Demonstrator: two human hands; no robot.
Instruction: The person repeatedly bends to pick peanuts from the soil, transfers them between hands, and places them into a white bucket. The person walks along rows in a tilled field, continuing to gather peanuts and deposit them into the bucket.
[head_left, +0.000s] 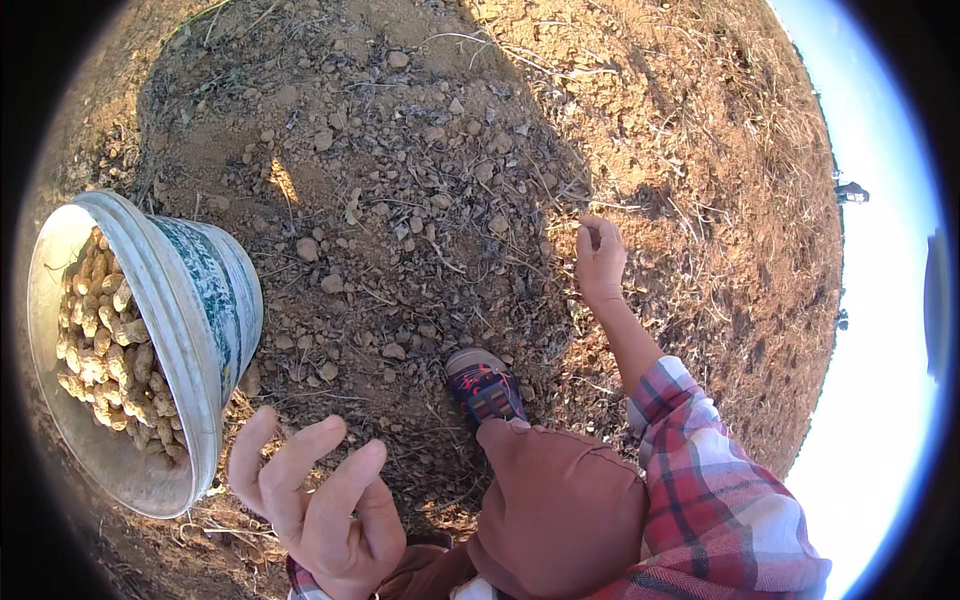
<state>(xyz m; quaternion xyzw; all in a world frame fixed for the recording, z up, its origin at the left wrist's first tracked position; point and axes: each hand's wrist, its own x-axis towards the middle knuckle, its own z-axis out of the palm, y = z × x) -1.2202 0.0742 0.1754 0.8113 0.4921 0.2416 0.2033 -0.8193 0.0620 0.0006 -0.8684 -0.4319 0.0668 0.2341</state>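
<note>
Peanuts in their shells (112, 337) partly fill a white plastic bucket (202, 300) with green print at the left. My left hand (326, 495) is raised near the bucket's rim at the lower left, fingers spread and curled, with nothing visible in it. Over at the right, my right hand (600, 259) is low over the soil at the edge of the shadow, thumb and forefinger brought together. Whether something small is pinched between those fingertips cannot be made out. Dry stalks (615, 205) lie just beyond them.
Dry, cloddy soil (360, 262) with small stones and straw spreads all around. My shoe (484, 386) rests on it below the middle, under my bent knee (562, 502) in brown trousers. A distant person (853, 193) stands at the field's edge on the far right.
</note>
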